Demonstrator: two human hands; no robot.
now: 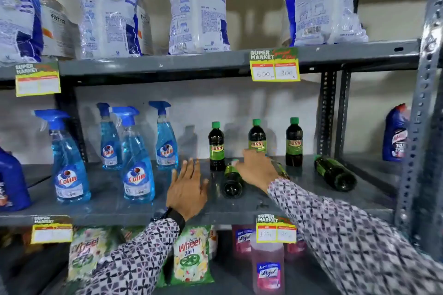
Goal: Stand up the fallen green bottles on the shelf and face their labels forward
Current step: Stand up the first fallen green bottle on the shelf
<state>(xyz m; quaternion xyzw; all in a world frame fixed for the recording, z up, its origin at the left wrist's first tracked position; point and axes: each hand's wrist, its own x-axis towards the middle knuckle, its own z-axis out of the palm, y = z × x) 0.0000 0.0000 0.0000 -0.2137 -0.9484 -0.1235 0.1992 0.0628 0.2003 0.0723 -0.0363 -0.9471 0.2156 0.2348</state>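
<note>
Now, right hand (256, 170) palm-down over a fallen green bottle (232, 181), grip unclear; left hand (188, 188) just beside, open, empty.

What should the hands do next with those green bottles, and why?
Probably close the right hand around the fallen bottle beneath it and tip it upright. It lies on its side on the shelf, while three bottles behind already stand. The left hand is open, holding nothing.
</note>
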